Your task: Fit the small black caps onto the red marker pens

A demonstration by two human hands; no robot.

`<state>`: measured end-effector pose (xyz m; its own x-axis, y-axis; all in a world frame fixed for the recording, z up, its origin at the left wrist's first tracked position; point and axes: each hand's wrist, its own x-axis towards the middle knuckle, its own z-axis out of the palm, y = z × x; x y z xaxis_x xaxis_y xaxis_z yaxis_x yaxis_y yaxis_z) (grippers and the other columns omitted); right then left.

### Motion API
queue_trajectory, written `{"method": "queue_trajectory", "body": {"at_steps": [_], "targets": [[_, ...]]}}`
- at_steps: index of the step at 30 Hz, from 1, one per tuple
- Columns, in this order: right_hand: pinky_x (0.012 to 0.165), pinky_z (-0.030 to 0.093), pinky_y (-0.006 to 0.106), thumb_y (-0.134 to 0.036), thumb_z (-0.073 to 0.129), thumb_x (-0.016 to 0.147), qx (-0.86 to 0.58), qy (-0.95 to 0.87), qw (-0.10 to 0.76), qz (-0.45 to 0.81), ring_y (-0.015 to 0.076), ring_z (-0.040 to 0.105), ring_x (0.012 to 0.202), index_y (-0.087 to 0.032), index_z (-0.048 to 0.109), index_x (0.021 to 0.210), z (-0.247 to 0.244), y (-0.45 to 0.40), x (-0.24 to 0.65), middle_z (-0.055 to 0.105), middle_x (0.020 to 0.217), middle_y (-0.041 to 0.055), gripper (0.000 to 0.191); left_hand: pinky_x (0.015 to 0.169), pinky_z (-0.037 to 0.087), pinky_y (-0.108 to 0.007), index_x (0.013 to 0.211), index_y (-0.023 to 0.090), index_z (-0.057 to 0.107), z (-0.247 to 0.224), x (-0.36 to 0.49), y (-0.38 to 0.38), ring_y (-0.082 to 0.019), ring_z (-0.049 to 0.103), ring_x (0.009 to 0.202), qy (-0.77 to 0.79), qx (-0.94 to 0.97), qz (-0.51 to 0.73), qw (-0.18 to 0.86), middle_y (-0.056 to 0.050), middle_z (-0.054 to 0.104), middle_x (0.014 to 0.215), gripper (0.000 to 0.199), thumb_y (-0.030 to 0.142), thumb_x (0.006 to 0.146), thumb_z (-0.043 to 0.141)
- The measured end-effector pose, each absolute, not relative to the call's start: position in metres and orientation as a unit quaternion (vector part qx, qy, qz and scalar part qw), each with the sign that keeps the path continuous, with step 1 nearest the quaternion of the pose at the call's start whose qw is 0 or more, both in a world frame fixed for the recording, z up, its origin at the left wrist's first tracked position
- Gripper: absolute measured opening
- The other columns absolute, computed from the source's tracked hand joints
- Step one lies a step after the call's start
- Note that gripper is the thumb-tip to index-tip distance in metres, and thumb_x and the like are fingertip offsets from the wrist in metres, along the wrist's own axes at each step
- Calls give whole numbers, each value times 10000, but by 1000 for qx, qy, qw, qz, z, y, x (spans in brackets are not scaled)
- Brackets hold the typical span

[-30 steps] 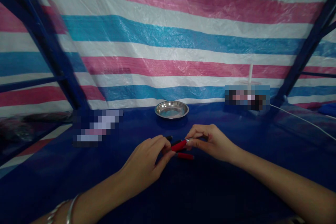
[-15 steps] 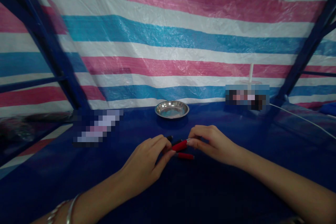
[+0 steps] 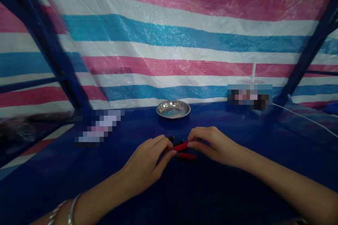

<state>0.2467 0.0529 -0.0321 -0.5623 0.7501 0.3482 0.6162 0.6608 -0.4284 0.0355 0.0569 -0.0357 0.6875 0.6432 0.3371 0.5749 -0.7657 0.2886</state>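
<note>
Red plastic tube [image 3: 181, 146], its long axis slanting far to the right, is pinched between the curled left hand [image 3: 146, 158] and curled right hand [image 3: 213, 146].

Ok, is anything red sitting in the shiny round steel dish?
No, the shiny round steel dish shows only reflections; the red cylindrical pieces lie between the left hand and right hand, over the dark blue plastic sheet.

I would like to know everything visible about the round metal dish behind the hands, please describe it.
It is a small, shallow round dish that looks like shiny stainless steel, with a smooth raised rim and sloping sides. Its inside reflects blue. It sits flat on the dark blue table cover, near the striped tarp, beyond the left hand and right hand, touching neither.
</note>
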Motion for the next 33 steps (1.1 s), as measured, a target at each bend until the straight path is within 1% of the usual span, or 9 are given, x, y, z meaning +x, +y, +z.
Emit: {"method": "queue_trajectory", "body": {"at_steps": [2, 4, 8, 12, 15, 19, 22, 28, 33], "targets": [[568, 327, 205, -334, 390, 841, -401, -870, 257, 124, 87, 485, 624, -169, 535, 792, -32, 54, 247, 563, 703, 4, 225, 596, 358, -275, 814, 165, 482, -35, 36, 57, -162, 479, 685, 329, 917, 214, 74, -15, 491, 754, 159, 226, 872, 348], [558, 325, 204, -352, 402, 832, -419, -859, 263, 128, 89, 484, 614, -175, 531, 830, -32, 54, 247, 560, 684, -3, 218, 598, 364, -275, 811, 164, 482, -34, 35, 58, -163, 483, 688, 336, 916, 212, 59, -16, 493, 757, 157, 223, 873, 350], [538, 322, 206, -359, 425, 818, -448, -843, 264, 136, 91, 487, 587, -186, 507, 929, -32, 56, 247, 565, 677, -11, 222, 612, 380, -284, 824, 164, 480, -32, 30, 66, -172, 493, 690, 404, 894, 192, -18, -23, 493, 772, 148, 220, 880, 356], [526, 316, 210, -344, 437, 812, -469, -839, 247, 127, 93, 485, 571, -180, 528, 906, -32, 57, 249, 553, 651, -8, 210, 576, 383, -289, 835, 153, 496, -29, 20, 80, -190, 516, 670, 496, 850, 124, -123, -39, 496, 788, 148, 233, 882, 382], [523, 312, 208, -329, 437, 814, -467, -843, 229, 134, 89, 478, 571, -181, 552, 886, -33, 57, 249, 553, 661, -5, 201, 536, 368, -288, 834, 146, 513, -28, 12, 88, -205, 528, 651, 533, 828, 62, -163, -48, 495, 776, 171, 245, 888, 384], [539, 314, 209, -320, 440, 816, -450, -857, 208, 139, 87, 479, 597, -174, 570, 847, -33, 57, 248, 567, 701, 3, 197, 546, 373, -288, 874, 152, 527, -28, 10, 90, -214, 542, 671, 545, 825, 29, -146, -51, 501, 795, 160, 247, 888, 399], [553, 320, 214, -336, 452, 809, -437, -867, 195, 140, 93, 486, 621, -170, 578, 856, -33, 57, 248, 572, 724, 14, 214, 570, 380, -293, 893, 159, 533, -28, 12, 89, -216, 546, 693, 546, 827, 24, -130, -50, 503, 809, 142, 250, 882, 424], [599, 339, 252, -477, 535, 708, -437, -882, 131, 122, 141, 500, 709, -176, 581, 807, -32, 54, 252, 567, 792, 33, 320, 569, 378, -285, 864, 173, 537, -31, 12, 91, -210, 551, 691, 535, 838, 24, -104, -37, 502, 789, 128, 249, 877, 435], [615, 351, 258, -424, 540, 719, -437, -885, 104, 123, 147, 498, 735, -174, 557, 822, -34, 54, 256, 554, 826, 35, 272, 564, 375, -280, 869, 179, 543, -32, 12, 92, -209, 553, 692, 529, 844, 22, -88, -37, 511, 784, 113, 239, 866, 447]]}}
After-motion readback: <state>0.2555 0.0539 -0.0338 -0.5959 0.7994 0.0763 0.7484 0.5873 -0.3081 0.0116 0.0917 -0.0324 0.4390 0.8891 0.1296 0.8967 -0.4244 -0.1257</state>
